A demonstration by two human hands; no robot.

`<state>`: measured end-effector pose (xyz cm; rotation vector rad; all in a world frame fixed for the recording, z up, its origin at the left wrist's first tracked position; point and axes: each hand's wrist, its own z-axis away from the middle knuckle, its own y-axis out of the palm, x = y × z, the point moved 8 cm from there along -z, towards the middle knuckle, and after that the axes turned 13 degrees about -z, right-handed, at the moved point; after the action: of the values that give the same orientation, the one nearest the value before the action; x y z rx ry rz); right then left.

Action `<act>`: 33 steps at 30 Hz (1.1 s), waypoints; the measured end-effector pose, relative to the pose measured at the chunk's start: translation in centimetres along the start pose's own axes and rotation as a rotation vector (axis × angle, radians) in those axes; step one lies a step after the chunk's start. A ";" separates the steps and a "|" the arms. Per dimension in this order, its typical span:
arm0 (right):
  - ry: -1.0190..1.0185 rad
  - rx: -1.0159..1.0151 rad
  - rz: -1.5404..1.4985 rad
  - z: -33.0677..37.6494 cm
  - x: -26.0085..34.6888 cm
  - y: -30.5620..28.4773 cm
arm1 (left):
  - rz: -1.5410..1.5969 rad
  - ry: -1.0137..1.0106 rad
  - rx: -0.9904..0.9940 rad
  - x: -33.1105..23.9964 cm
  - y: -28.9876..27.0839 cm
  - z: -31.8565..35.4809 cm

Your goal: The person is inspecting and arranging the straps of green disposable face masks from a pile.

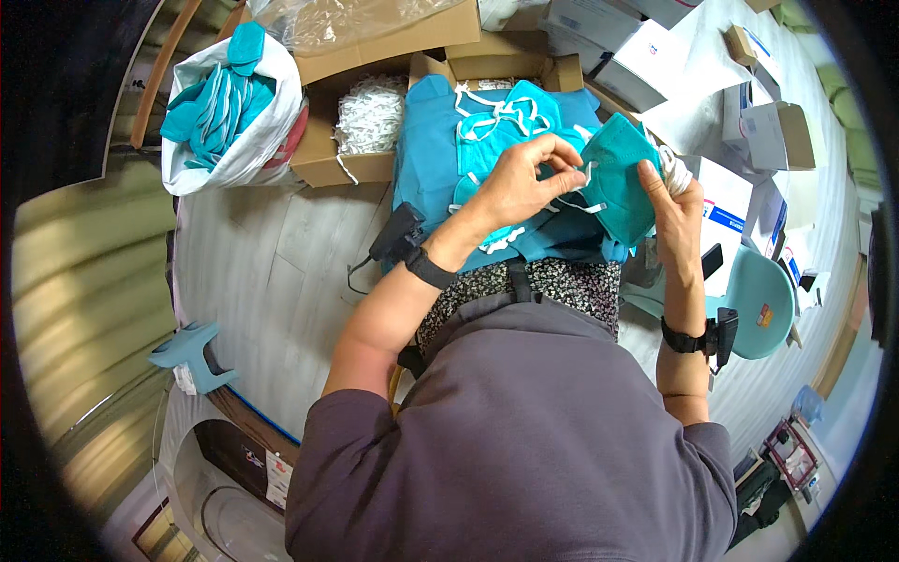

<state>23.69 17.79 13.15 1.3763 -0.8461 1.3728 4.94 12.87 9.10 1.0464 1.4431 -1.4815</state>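
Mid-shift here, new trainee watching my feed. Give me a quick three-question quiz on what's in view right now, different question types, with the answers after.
1. True or false: both hands are on the same teal face mask.
2. Multiple choice: the white bag at upper left holds (a) white ear loops, (b) teal masks, (c) cardboard scraps.
3. Short answer: what fills the open cardboard box beside that bag?

Key
1. True. The left hand pinches the mask's white strap while the right hand grips its right edge.
2. b.
3. A heap of loose white ear loops.
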 end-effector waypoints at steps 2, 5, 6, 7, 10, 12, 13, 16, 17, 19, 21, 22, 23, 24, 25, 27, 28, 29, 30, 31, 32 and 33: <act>0.007 -0.015 -0.049 -0.3 0.0 -0.5 | 0.031 0.007 0.012 -0.1 0.5 0.3; 0.059 -0.028 -0.109 -0.6 -0.5 -1.4 | 0.243 0.042 0.115 -0.2 2.1 0.4; 0.072 -0.030 -0.124 -0.6 -0.6 -1.7 | 0.319 0.025 0.153 -0.9 2.4 0.6; 0.084 -0.032 -0.140 -0.7 -0.6 -2.0 | 0.277 0.006 0.207 -0.6 3.0 0.6; 0.076 -0.059 -0.161 -0.8 -0.3 -2.5 | 0.137 -0.026 0.315 -0.7 3.7 1.0; 0.066 -0.066 -0.138 -0.9 -0.4 -3.2 | 0.209 0.011 0.394 -0.8 3.7 1.3; 0.068 -0.059 -0.116 -1.0 -0.7 -4.3 | 0.245 0.029 0.435 -0.7 3.4 1.4; 0.061 -0.095 -0.068 -0.8 -0.7 -7.4 | 0.751 -0.111 0.154 -0.5 -2.0 2.1; 0.075 -0.117 -0.056 -0.8 -0.8 -9.2 | 0.964 -0.084 -0.026 -0.1 -4.6 2.4; 0.126 -0.148 -0.028 -0.3 -1.5 -10.6 | 1.298 0.235 0.049 -0.8 -9.5 1.7; 0.086 -0.143 -0.036 -0.1 -3.2 -10.8 | 1.299 0.085 -0.070 1.0 -8.0 2.2; 0.073 -0.175 -0.005 -0.1 -3.7 -10.3 | 1.242 0.091 -0.036 0.3 -6.4 2.0; 0.100 -0.175 0.014 -0.2 -4.1 -9.7 | 1.184 0.097 -0.001 -0.3 -4.5 1.7; 0.091 -0.210 0.029 -0.3 -4.3 -9.7 | 1.101 0.016 0.042 -0.1 -2.2 1.7; 0.080 -0.242 0.045 -0.4 -4.4 -9.8 | 0.924 0.002 0.133 -0.9 -0.5 1.5; 0.220 -0.348 0.032 -0.3 -4.7 -13.4 | 0.813 -0.242 0.252 -0.3 2.0 1.9; 0.179 -0.505 -0.086 0.0 -4.8 -15.3 | 0.728 -0.258 0.275 -0.3 2.6 1.9; 0.116 -0.518 -0.124 0.2 -4.1 -16.5 | 0.644 -0.272 0.298 -0.2 3.0 1.9; 0.069 -0.446 -0.194 0.1 -3.2 -15.7 | 0.558 -0.290 0.318 0.0 3.4 1.9; 0.027 -0.376 -0.264 0.2 -1.7 -14.1 | 0.561 -0.303 0.326 0.2 3.5 1.8; 0.028 -0.314 -0.232 0.1 -0.6 -12.0 | 0.563 -0.315 0.333 0.4 3.6 1.7; 0.028 -0.260 -0.203 0.4 0.2 -9.2 | 0.563 -0.329 0.349 0.4 3.9 1.8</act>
<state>32.58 20.02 11.90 1.2026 -0.8116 1.0834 8.39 10.97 7.40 1.2210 0.5992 -1.4164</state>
